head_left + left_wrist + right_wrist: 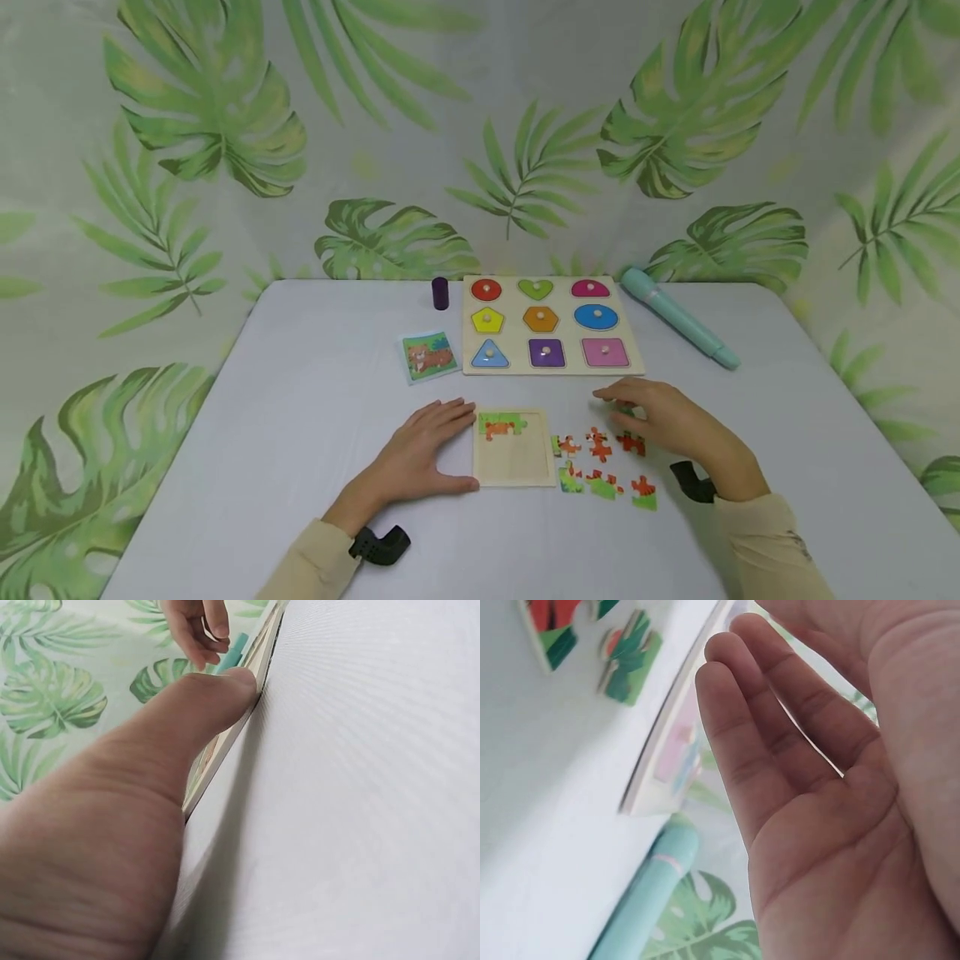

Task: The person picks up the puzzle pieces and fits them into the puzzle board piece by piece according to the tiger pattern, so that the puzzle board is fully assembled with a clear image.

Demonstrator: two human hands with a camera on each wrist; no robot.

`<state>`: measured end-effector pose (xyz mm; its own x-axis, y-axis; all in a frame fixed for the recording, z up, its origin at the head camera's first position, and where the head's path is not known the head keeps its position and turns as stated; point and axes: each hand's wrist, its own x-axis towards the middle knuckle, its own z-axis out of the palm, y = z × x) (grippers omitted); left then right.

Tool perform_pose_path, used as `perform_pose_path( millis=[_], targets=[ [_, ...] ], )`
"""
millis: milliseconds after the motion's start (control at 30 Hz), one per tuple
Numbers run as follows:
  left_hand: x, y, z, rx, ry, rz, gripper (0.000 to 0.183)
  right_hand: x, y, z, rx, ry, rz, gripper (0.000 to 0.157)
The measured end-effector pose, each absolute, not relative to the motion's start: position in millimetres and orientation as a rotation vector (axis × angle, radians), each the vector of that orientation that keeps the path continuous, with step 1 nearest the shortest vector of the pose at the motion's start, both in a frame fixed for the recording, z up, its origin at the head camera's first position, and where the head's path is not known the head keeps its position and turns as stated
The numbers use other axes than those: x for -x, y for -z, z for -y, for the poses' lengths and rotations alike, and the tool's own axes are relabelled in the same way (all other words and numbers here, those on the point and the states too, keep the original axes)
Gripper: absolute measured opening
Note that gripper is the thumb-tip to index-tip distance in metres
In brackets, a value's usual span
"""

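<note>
A square wooden puzzle tray lies in front of me, with joined pieces showing green and an orange animal along its top left. My left hand rests at the tray's left side, fingertips at the upper corner, thumb against the lower one. Right of the tray lie several loose jigsaw pieces. Over the upper right ones hovers my right hand, its fingers loosely extended and nothing visible in the palm. Partly beneath it in the head view is a green piece, plainer in the right wrist view.
Behind the tray lies a shape board with knobbed coloured shapes. A small picture card and a dark purple cylinder are left of it. To its right is a teal, pen-shaped tube. A leaf-patterned cloth hangs behind the white table.
</note>
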<state>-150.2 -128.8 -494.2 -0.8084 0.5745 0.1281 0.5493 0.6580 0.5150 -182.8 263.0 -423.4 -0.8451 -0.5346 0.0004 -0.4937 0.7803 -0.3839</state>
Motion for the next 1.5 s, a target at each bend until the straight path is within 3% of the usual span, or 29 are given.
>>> perform_pose_path(
  millis=[1067,1500],
  targets=[
    [153.0,494.0,131.1,-0.962,-0.83,-2.812,0.097,196.0,440.8,-293.5,0.778,0.629,-2.821,0.042],
    [151.3,495.8,131.1,-0.946,-0.866,-2.798,0.097,194.9,441.8,-294.7,0.747,0.594,-2.841,0.035]
  ],
)
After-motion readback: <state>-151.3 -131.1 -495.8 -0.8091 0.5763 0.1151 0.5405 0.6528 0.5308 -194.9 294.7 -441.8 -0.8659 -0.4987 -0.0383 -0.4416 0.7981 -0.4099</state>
